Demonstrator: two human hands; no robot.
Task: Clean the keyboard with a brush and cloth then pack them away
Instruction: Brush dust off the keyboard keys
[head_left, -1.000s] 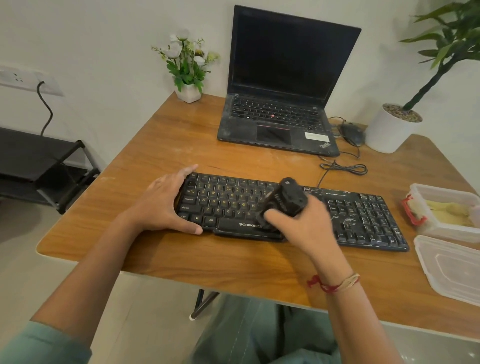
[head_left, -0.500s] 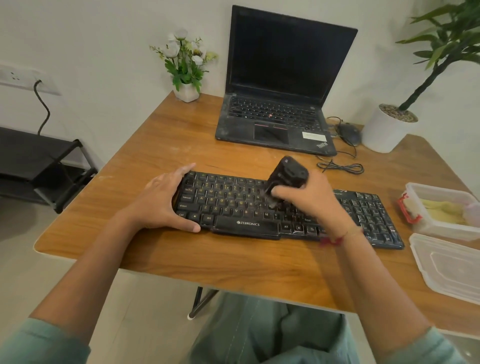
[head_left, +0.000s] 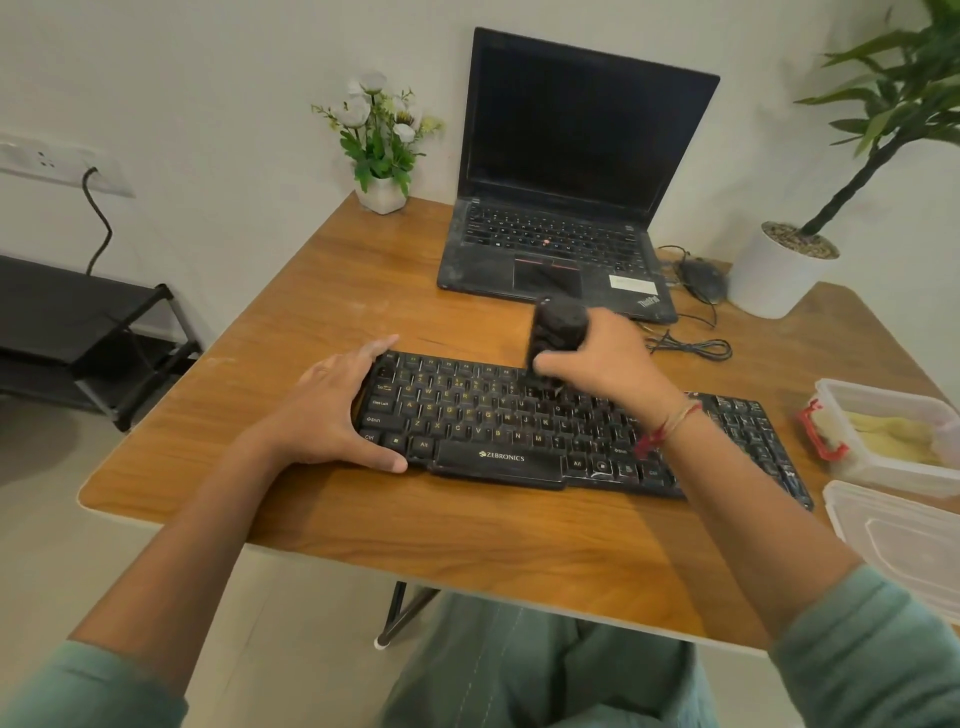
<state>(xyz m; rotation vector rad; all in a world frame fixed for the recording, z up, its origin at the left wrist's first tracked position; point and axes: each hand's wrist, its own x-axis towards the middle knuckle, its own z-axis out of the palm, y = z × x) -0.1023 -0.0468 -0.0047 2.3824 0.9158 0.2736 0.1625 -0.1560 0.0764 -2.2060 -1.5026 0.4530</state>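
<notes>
Head view, brush (head_left: 558, 327): now at far row of the keyboard (head_left: 467, 415), up from the spacebar; brushing unfinished.
Right grip (head_left: 605, 364): curled round brush.
Left grip (head_left: 332, 410): fingers spread, bracing keyboard.

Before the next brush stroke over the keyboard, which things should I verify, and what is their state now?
1. Left hand steadies the keyboard at its left end: ok.
2. Right hand grips the brush: ok.
3. Bristles touch the keyboard: cannot tell, the right hand hides them.
4. Cloth waits in the open container: ok.
5. Keyboard's right part is clean: not ok, pale marks show.
</notes>
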